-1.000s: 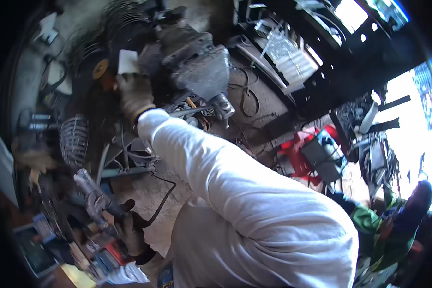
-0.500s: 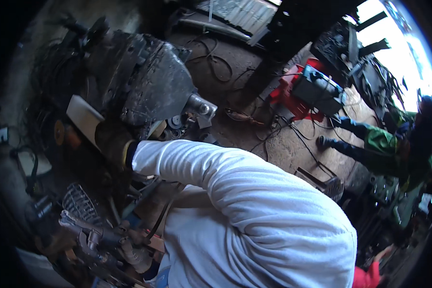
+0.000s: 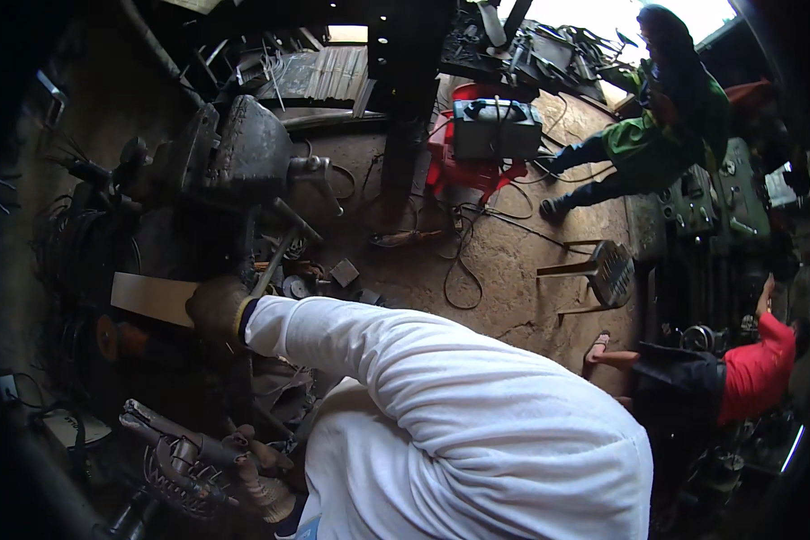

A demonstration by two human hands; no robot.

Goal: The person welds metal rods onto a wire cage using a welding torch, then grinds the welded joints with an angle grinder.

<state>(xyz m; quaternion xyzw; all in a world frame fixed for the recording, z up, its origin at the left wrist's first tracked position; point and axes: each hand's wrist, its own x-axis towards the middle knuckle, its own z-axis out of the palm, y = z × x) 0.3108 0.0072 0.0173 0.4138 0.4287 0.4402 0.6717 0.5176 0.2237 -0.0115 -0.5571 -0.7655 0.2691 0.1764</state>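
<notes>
The gloved right hand (image 3: 214, 311) pinches a pale, flat, rectangular board (image 3: 153, 298) by one end, to its left; a slack hold could tip it onto the round orange disc (image 3: 107, 337) nearby. Whether the gloved left hand (image 3: 266, 491) grips the grey tubular metal tool (image 3: 153, 423) beside it is unclear.

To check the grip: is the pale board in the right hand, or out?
In: the right hand covers one end of the pale board; the rest sticks out.

Dim interior, glaring daylight (image 3: 585, 11) upper right, murky left side, black fisheye rim
</notes>
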